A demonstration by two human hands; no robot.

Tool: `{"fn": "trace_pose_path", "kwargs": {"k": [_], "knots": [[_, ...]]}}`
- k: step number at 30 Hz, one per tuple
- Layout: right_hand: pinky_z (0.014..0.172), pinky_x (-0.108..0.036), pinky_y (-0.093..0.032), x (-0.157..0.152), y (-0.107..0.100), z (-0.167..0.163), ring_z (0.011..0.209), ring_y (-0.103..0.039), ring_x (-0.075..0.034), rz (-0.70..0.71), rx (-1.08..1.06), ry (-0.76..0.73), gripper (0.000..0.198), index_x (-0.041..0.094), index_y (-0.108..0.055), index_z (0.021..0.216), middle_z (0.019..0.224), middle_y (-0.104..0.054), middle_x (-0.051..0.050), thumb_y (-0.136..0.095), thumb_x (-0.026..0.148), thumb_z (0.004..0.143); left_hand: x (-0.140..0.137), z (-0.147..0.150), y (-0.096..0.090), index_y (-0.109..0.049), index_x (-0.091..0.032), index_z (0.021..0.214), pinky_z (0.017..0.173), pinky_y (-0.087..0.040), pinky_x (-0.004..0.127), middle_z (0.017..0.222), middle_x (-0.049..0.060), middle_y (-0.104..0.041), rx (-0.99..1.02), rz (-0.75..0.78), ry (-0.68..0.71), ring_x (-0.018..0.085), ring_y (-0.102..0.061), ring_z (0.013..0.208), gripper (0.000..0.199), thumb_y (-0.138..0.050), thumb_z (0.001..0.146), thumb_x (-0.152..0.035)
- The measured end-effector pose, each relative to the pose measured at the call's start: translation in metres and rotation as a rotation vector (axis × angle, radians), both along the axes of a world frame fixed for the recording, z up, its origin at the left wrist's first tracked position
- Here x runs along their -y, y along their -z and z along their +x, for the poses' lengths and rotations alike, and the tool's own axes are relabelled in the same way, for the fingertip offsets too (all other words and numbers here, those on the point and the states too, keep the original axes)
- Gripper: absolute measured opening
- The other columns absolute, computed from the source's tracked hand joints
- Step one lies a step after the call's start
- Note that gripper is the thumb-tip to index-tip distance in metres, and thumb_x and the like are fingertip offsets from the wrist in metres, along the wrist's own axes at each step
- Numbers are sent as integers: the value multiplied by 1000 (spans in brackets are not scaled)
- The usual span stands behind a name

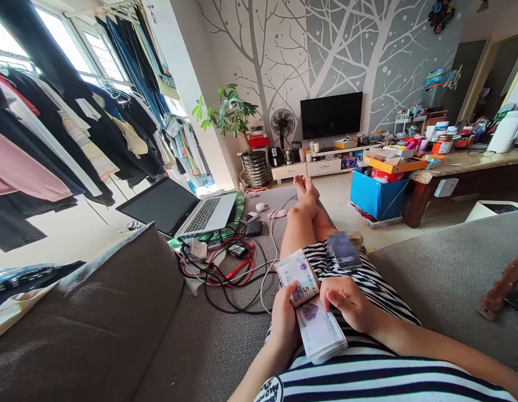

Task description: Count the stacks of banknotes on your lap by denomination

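A thick stack of banknotes (321, 334) lies across my lap, bent at its middle so the upper notes fold away toward my knees. The figure 5 shows on the upper part. My left hand (284, 315) grips the stack from its left side, with the thumb on top. At the right edge, my right hand (346, 301) is curled with thumb and fingers pinched at the notes near the fold. Its fingertips are partly hidden. Just beyond it, a phone (346, 261) with a blurred screen rests on my striped clothing.
An open laptop (191, 215) sits on the sofa at the left, beside tangled cables (237, 273) and a black adapter (254, 228). A grey cushion (116, 312) stands nearer. Past the sofa are a blue box (378, 195), a cluttered table (460, 162) and a television (332, 115).
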State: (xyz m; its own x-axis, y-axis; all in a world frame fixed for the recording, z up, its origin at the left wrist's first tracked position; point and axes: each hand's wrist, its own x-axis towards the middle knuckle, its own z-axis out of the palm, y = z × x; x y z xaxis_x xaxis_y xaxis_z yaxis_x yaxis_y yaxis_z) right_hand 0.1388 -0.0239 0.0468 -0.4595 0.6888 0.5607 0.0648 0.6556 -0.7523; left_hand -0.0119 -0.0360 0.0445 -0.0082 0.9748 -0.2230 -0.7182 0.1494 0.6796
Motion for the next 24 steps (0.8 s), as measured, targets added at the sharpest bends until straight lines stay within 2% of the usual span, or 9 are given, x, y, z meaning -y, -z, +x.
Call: {"fn": "trace_pose_path", "kwargs": {"k": [3, 6, 12, 18, 21, 24], "knots": [[52, -25, -34, -9, 3, -3, 52, -44, -12, -87, 39, 257, 47, 19, -49, 63, 55, -47, 3, -46, 56, 94, 0, -2, -1, -70, -11, 75, 74, -53, 34, 78, 10, -75, -72, -11, -41, 26, -70, 77, 21, -71, 61, -27], [52, -24, -34, -16, 3, -7, 53, -44, -12, -119, 78, 347, 39, 19, -49, 65, 56, -48, 4, -56, 48, 91, 1, -3, -3, -71, -12, 74, 69, -52, 32, 72, 7, -74, -137, 3, -61, 23, -68, 68, 21, -74, 57, -24], [54, -24, -36, -18, 0, -12, 56, -47, -13, -78, 79, 340, 30, 20, -49, 66, 57, -52, 3, -55, 35, 91, 0, -2, 0, -72, -12, 85, 73, -53, 33, 76, 7, -74, -82, 15, -30, 25, -70, 76, 29, -73, 59, -24], [54, -24, -35, -12, -1, -9, 56, -46, -13, -51, 36, 295, 28, 19, -50, 68, 59, -51, 3, -56, 33, 91, -4, -1, 1, -72, -10, 82, 72, -53, 32, 81, 9, -75, -21, -76, -121, 21, -68, 71, 26, -69, 64, -28], [56, -24, -36, -7, -3, -7, 57, -46, -13, -7, 30, 245, 25, 19, -51, 70, 61, -51, 3, -55, 32, 92, -2, -2, -3, -70, -12, 74, 63, -49, 27, 71, 5, -72, -60, -69, -171, 17, -63, 61, 20, -69, 62, -28], [59, -24, -36, -3, -5, -6, 59, -47, -13, 45, 51, 197, 25, 19, -52, 72, 64, -51, 3, -54, 32, 92, 1, -3, -7, -68, -13, 63, 56, -44, 25, 58, 1, -67, -95, -43, -133, 13, -56, 52, 15, -71, 58, -27]]}}
